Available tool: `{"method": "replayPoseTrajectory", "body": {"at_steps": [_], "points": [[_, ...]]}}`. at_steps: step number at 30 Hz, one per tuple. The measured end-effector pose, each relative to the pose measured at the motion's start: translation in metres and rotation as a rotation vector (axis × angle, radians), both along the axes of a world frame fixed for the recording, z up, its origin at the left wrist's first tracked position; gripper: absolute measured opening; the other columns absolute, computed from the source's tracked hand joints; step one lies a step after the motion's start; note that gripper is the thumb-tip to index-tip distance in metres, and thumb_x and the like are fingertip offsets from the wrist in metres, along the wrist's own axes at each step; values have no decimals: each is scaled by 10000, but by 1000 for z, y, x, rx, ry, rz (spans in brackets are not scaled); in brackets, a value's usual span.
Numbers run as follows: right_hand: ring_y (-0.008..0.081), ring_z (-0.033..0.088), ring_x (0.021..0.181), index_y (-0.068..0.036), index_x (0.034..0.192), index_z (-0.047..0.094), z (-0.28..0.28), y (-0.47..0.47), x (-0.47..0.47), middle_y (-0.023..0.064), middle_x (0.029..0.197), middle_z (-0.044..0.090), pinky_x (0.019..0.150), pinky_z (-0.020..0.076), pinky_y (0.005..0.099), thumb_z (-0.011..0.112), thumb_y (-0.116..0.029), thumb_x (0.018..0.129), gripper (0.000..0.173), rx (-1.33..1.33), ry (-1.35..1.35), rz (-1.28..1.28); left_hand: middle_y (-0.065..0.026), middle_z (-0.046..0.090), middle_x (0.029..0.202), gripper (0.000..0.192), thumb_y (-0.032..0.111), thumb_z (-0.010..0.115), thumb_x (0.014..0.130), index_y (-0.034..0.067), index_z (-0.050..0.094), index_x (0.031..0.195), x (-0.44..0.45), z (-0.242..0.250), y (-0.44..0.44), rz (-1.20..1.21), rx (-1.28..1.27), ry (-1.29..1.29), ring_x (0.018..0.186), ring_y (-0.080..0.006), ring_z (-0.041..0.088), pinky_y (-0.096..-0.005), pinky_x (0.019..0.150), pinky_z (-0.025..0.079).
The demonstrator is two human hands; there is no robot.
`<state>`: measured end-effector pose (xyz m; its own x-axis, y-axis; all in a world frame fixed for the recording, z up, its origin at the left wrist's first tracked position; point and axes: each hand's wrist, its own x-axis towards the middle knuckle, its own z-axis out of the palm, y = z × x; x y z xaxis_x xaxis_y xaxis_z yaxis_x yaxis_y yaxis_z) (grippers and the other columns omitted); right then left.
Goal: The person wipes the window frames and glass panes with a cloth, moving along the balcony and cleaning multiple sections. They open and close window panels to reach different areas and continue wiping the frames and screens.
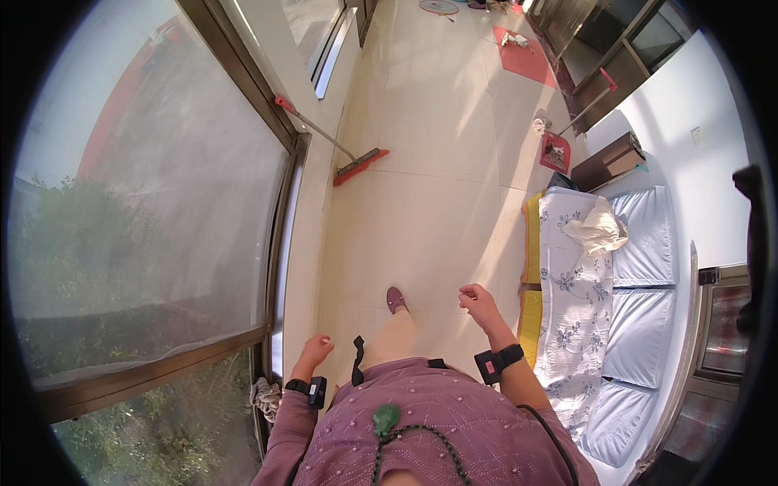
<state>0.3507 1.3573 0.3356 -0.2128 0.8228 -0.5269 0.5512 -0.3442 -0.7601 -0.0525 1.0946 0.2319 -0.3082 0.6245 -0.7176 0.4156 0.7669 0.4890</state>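
Note:
My left hand (316, 350) hangs at my side near the window sill, its fingers loosely bent and holding nothing. My right hand (478, 304) is raised over the tiled floor (434, 243), also without anything in it; its fingers curl with small gaps between them. Both wrists carry black strapped devices. Ahead on the left, a broom (358, 167) with orange-red bristles leans its handle on the window wall. Farther off at the right, a red long-handled dustpan (555, 153) holds debris. One purple shoe (395, 299) shows beneath me in mid-stride.
A sofa with pale blue cushions (641, 237) and a floral cover (571, 285) runs along my right, a cream cloth (598, 228) lying on it. Windows (182, 212) line the left. Ahead lie a red mat (526, 58) and a racket (439, 6). A brown bin-like box (605, 164) stands beyond the sofa.

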Motion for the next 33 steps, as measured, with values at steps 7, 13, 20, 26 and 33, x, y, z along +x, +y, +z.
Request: {"method": "replayPoseTrajectory", "body": {"at_steps": [7, 13, 20, 26, 33], "points": [[130, 640, 799, -54, 1106, 595, 16, 97, 31, 48, 945, 645, 645, 482, 280, 614, -184, 859, 280, 15, -64, -272, -139, 681, 1032, 370, 236, 663, 795, 65, 627, 1121, -39, 32, 218, -118, 210, 38, 961, -279, 655, -367, 820, 520], [151, 643, 755, -25, 1083, 605, 6, 139, 43, 76, 917, 656, 604, 488, 289, 614, -183, 830, 298, -138, -95, -347, -142, 676, 1025, 357, 225, 663, 797, 56, 624, 1109, -65, 54, 362, -178, 286, 33, 962, -278, 651, -364, 809, 521], [139, 642, 723, -30, 1079, 601, -5, 295, 49, 56, 886, 650, 563, 474, 272, 603, -170, 818, 296, -130, -31, -500, -153, 680, 1002, 368, 250, 679, 788, 39, 633, 1086, -83, 34, 494, -193, 179, 30, 936, -287, 655, -364, 808, 519], [139, 636, 747, -33, 1065, 598, 17, 508, -4, 53, 908, 645, 584, 467, 263, 603, -163, 833, 266, -8, 134, -528, -153, 684, 1017, 388, 268, 678, 784, 25, 641, 1084, -105, 46, 613, -122, 118, -90, 938, -279, 664, -350, 816, 520], [160, 637, 765, -22, 1088, 606, 32, 745, -172, 96, 929, 657, 617, 501, 288, 629, -193, 832, 309, 45, 224, -82, -153, 689, 1001, 399, 268, 671, 798, 36, 639, 1120, -141, 48, 707, 121, 191, 38, 923, -256, 671, -344, 811, 523]]}}
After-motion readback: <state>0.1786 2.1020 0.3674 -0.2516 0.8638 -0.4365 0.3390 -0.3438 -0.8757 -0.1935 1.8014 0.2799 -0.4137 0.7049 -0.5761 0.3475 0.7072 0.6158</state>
